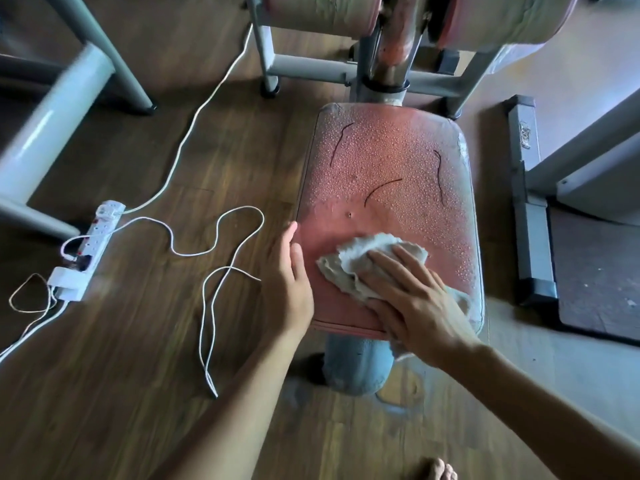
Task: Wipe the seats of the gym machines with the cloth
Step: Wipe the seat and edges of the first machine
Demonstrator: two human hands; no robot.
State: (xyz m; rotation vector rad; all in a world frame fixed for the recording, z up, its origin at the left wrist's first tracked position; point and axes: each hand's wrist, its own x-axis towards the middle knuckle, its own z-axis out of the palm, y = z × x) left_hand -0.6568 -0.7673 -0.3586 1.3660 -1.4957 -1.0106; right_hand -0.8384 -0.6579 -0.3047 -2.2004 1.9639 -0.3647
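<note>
A worn red seat pad (388, 168) fills the middle of the head view, its far part beaded with water droplets and marked by three dark cracks. The near left part looks smooth. My right hand (412, 299) lies flat on a crumpled grey cloth (349, 268) and presses it onto the seat's near half. My left hand (289, 282) rests against the seat's left edge, fingers together, holding nothing. The near right corner of the seat is hidden under my right hand.
A white power strip (88, 247) and looping white cables (221, 271) lie on the wooden floor to the left. Grey machine frames (52, 133) stand at left, at the back and at right. Two padded rollers (318, 12) sit behind the seat. A bare foot (438, 471) shows at the bottom.
</note>
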